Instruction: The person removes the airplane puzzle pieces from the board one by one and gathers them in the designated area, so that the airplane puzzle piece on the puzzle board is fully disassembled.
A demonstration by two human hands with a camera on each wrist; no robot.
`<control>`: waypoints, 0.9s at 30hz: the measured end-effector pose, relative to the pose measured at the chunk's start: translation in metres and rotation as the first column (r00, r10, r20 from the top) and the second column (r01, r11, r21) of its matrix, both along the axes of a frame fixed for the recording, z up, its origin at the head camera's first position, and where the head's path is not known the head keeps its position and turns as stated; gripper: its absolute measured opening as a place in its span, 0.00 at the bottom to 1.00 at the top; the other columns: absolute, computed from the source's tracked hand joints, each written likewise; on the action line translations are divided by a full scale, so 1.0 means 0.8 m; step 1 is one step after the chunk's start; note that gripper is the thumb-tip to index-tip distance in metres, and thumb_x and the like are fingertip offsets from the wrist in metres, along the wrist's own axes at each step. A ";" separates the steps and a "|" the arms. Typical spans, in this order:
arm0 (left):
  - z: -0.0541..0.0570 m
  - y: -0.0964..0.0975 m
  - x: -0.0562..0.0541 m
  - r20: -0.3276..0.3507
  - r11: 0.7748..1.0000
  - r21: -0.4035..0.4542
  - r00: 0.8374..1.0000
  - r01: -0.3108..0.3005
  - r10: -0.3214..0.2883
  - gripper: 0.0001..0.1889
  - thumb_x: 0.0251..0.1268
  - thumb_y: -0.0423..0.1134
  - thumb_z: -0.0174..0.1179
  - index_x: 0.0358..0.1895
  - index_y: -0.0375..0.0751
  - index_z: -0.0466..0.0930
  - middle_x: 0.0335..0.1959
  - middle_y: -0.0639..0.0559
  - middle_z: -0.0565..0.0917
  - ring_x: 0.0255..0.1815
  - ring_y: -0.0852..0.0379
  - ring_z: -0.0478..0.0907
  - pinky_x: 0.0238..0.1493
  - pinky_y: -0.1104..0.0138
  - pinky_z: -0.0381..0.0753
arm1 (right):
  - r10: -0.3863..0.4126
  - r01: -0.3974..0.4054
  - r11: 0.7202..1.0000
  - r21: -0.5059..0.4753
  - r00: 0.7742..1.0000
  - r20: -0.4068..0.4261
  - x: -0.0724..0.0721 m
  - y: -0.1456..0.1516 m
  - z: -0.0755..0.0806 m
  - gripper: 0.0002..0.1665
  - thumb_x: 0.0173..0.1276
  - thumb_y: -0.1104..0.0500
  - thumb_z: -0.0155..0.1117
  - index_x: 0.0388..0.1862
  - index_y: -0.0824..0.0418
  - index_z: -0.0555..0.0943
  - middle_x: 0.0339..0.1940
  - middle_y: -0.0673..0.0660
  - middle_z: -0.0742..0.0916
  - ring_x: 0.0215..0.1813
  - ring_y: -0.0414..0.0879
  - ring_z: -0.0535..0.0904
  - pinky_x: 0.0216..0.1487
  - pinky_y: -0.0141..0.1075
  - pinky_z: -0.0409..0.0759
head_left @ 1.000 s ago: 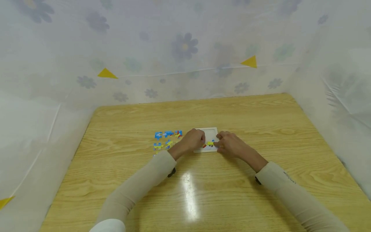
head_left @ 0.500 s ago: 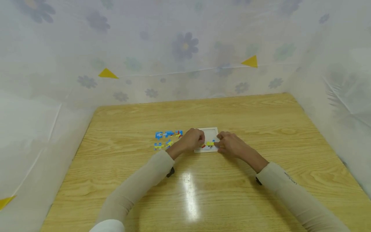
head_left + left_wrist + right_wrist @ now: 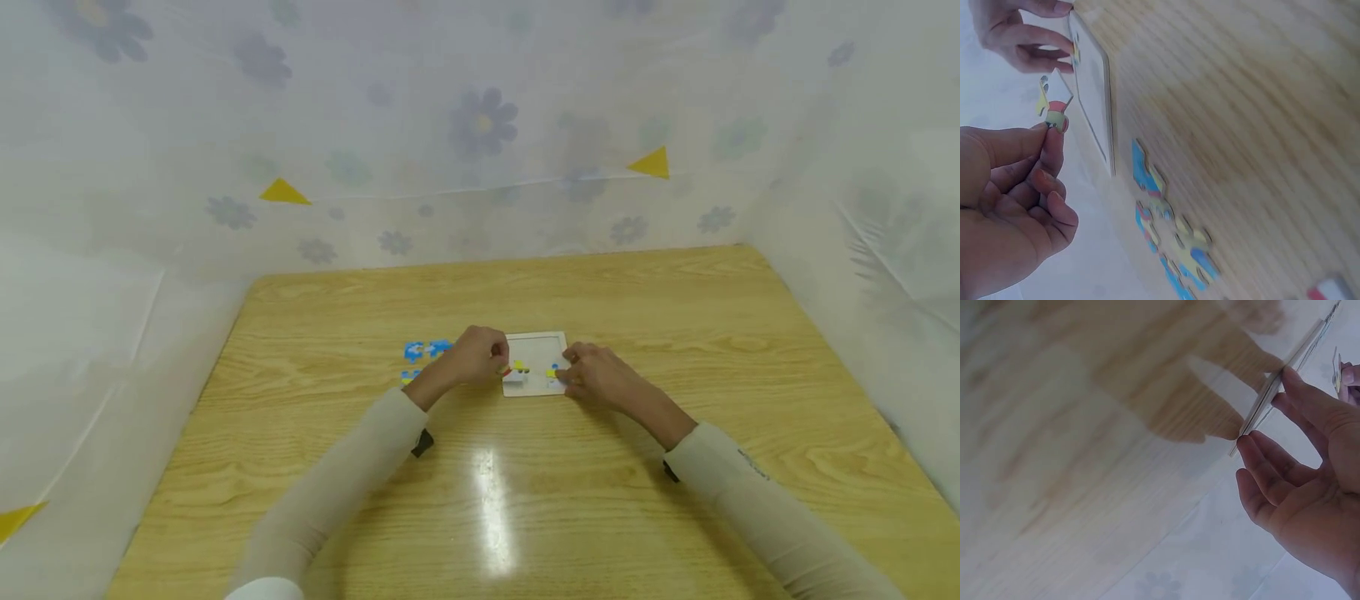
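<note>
My left hand pinches a jigsaw puzzle piece between thumb and index finger; its other fingers curl loosely. The piece, printed in yellow, red and white, is tilted up over the left side of a pale puzzle tray. At the tray's right edge, my right hand holds the rim with thumb and fingers, the index finger reaching inside onto a small yellow and blue piece. That finger partly hides the piece. In the right wrist view, the thumb and fingertips meet the tray's edge.
Several loose blue and yellow puzzle pieces lie on the wooden table left of the tray, partly hidden by the left forearm in the head view. A flowered white curtain surrounds the table's back and sides.
My left hand has moved left and lifted a puzzle piece away from the one at the tray's right side. My right hand has stayed at the tray's right edge.
</note>
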State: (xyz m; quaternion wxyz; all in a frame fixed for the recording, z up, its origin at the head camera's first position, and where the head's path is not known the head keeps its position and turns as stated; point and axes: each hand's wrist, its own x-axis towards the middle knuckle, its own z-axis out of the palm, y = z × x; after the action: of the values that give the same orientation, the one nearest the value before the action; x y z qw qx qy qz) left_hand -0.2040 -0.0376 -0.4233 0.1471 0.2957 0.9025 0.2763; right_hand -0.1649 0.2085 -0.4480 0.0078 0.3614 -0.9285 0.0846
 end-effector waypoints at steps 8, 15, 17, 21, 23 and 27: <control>0.007 -0.029 0.000 0.020 0.999 0.025 0.999 -0.031 0.030 0.06 0.63 0.28 0.55 0.30 0.36 0.80 0.30 0.47 0.83 0.31 0.58 0.78 0.35 0.70 0.78 | -0.017 0.017 1.000 0.002 1.000 0.020 0.002 0.000 0.001 0.17 0.57 0.57 0.71 0.44 0.62 0.86 0.49 0.66 0.82 0.46 0.56 0.80 0.42 0.45 0.81; 0.010 -0.055 0.002 0.059 0.998 -0.025 0.997 -0.051 0.052 0.05 0.62 0.30 0.58 0.29 0.37 0.81 0.27 0.49 0.82 0.25 0.60 0.74 0.31 0.71 0.76 | -0.020 0.020 1.000 0.017 1.000 0.009 0.001 -0.001 0.000 0.17 0.57 0.57 0.71 0.44 0.62 0.86 0.50 0.67 0.83 0.50 0.58 0.80 0.45 0.48 0.80; 0.010 -0.063 0.003 0.071 0.998 -0.029 0.996 -0.048 0.050 0.06 0.62 0.30 0.58 0.28 0.36 0.82 0.26 0.49 0.82 0.24 0.60 0.73 0.31 0.71 0.75 | -0.022 0.022 0.999 0.031 1.000 0.004 0.001 -0.002 0.000 0.17 0.57 0.56 0.71 0.45 0.62 0.86 0.51 0.67 0.83 0.52 0.59 0.79 0.47 0.49 0.80; 0.010 -0.078 0.006 0.069 0.999 -0.024 0.997 -0.034 0.036 0.06 0.61 0.29 0.57 0.27 0.35 0.82 0.24 0.49 0.81 0.23 0.61 0.72 0.31 0.71 0.74 | -0.033 0.033 0.998 0.045 0.999 0.007 0.001 -0.003 0.002 0.17 0.57 0.56 0.71 0.45 0.62 0.86 0.52 0.66 0.83 0.53 0.60 0.79 0.49 0.51 0.79; 0.009 -0.085 0.008 0.065 0.999 -0.023 0.997 -0.026 0.027 0.06 0.61 0.29 0.57 0.27 0.35 0.81 0.24 0.49 0.80 0.23 0.61 0.71 0.31 0.71 0.74 | -0.038 0.037 0.998 0.046 0.999 0.013 0.002 -0.004 0.003 0.17 0.57 0.56 0.71 0.45 0.62 0.86 0.52 0.66 0.83 0.54 0.60 0.78 0.50 0.52 0.78; 0.007 -0.097 0.012 0.065 0.999 -0.036 0.998 -0.025 0.028 0.06 0.60 0.29 0.58 0.26 0.36 0.82 0.24 0.49 0.81 0.23 0.61 0.71 0.31 0.72 0.74 | -0.037 0.036 0.998 0.048 0.999 0.014 0.003 -0.004 0.005 0.17 0.57 0.56 0.71 0.45 0.61 0.86 0.52 0.66 0.83 0.54 0.60 0.78 0.51 0.52 0.78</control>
State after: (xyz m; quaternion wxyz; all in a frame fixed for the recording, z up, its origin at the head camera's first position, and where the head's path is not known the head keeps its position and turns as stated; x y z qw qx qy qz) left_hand -0.1941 -0.1153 -0.4173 0.1778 0.2720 0.9058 0.2719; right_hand -0.1626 0.2054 -0.4442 -0.0064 0.3439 -0.9367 0.0651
